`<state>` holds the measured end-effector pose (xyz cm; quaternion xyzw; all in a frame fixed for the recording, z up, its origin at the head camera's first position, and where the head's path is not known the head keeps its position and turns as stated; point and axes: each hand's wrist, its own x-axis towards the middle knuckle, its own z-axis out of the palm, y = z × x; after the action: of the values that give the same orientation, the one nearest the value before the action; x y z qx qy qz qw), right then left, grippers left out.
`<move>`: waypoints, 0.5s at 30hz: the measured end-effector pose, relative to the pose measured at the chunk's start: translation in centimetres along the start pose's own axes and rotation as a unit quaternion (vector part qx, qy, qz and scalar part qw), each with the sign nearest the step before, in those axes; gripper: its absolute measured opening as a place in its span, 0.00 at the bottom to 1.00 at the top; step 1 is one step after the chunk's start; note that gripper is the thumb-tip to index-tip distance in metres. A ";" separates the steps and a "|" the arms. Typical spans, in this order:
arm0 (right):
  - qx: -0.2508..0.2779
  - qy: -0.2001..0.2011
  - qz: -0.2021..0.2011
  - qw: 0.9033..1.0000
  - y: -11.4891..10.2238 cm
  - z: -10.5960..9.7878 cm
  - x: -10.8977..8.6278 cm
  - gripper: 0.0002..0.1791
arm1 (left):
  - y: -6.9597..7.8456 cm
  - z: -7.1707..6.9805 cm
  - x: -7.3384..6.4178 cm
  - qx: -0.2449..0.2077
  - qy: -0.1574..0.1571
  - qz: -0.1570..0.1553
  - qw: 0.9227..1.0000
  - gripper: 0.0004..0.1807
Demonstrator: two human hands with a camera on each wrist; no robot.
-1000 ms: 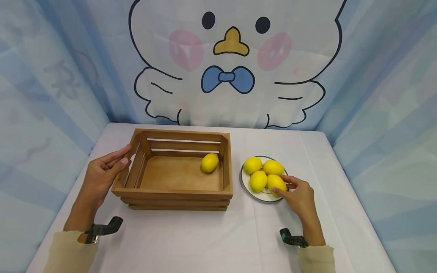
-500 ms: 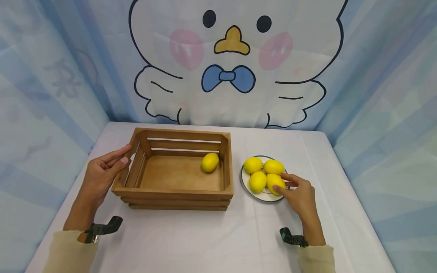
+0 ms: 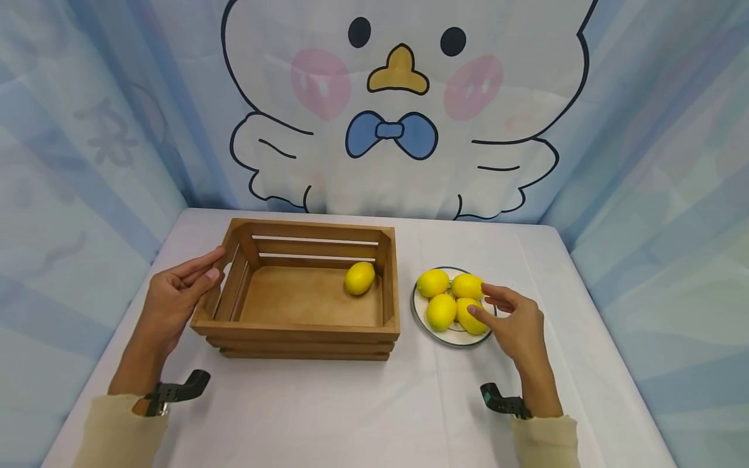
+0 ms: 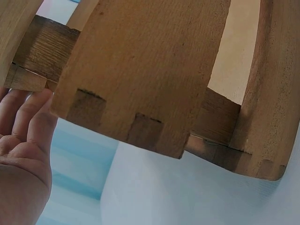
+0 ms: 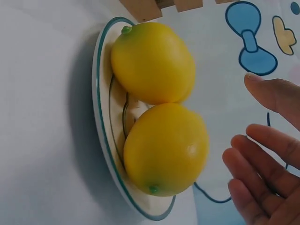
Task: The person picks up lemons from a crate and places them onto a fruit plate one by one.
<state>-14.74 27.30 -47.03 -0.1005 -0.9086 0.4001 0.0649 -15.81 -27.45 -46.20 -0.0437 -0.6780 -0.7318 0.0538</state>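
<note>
In the head view a wooden crate of slats stands at centre left, with one lemon inside near its right end. My left hand rests at the crate's left end, fingers extended and fingertips against the upper edge. The left wrist view has this hand beside the crate's slats. Right of the crate, a dark-rimmed plate bears several lemons. My right hand hovers at the plate's right side, thumb and fingers spread apart. From the right wrist, its fingers appear apart from the lemons.
White cloth covers the table. Behind it hangs a curtain with a cartoon figure, and pale blue curtains flank both sides. Each wrist wears a black mount.
My right hand has released the front right lemon on the plate and lifted slightly up, its fingers spreading. My left hand and the crate stay in place.
</note>
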 end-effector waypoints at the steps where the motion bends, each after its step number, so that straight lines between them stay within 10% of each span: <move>1: 0.002 0.001 -0.005 1.000 -0.2 0.0 0.0 0.30 | 0.0 0.0 0.0 0.000 0.000 0.000 1.000 0.28; 15: 0.057 -0.008 -0.066 0.996 -4.1 0.4 0.8 0.27 | -0.1 0.0 0.1 -0.014 -0.005 0.010 1.000 0.27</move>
<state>-16.09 24.53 -44.24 -0.0326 -0.8895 0.4469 0.0894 -15.89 -27.47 -46.31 -0.0549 -0.6673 -0.7406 0.0571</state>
